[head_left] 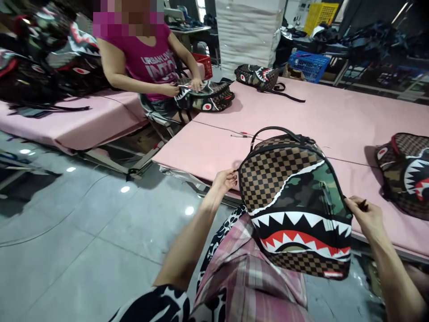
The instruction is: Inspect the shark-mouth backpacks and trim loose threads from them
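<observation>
A backpack (264, 179) with a brown-and-black check, a camouflage patch and a shark mouth is held upright in front of me, partly over my lap and against the table edge. My left hand (226, 180) is closed at its left side edge. Closed on the opposite edge, my right hand (368, 217) pinches the side of the bag. A small dark thing (363, 205) shows by the right fingers; its kind is unclear. The bag's black carry handle (275, 129) arches at the top, and its back is hidden.
The pink-covered table (208, 147) bears another shark backpack (407, 174) at right and one (256, 77) at the far side. A co-worker (147, 62) handles a similar bag (211, 98). More bags (77, 67) are piled at left. A blue crate (308, 66) stands behind.
</observation>
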### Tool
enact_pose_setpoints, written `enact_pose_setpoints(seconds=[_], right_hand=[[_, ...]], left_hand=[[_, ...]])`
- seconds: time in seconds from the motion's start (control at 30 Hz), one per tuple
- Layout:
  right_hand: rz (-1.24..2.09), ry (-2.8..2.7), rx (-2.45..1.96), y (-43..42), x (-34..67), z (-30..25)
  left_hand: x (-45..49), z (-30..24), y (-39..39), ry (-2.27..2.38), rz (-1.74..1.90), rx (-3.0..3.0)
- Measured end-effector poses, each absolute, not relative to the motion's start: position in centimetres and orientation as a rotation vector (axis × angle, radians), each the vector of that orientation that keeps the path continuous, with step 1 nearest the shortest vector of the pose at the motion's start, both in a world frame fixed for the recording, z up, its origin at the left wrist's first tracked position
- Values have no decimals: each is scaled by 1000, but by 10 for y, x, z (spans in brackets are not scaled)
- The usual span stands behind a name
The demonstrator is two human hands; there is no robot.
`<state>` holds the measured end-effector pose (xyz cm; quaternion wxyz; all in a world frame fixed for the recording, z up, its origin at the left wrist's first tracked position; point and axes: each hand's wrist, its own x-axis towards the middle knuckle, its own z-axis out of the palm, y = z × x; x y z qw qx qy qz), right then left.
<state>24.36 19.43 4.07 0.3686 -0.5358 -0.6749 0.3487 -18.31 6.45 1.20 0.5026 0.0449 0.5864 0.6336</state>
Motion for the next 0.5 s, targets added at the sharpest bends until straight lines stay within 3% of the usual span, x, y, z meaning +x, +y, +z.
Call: enact_pose_setpoints(seconds=[0.3,0.5], right_hand=[[798,-1218,-1575,220,294,-12],[870,-1099,-1595,232,320,-40]], left_hand=[[-74,-5,78,1275,1378,692],[-79,-4,100,1309,1045,1289]])
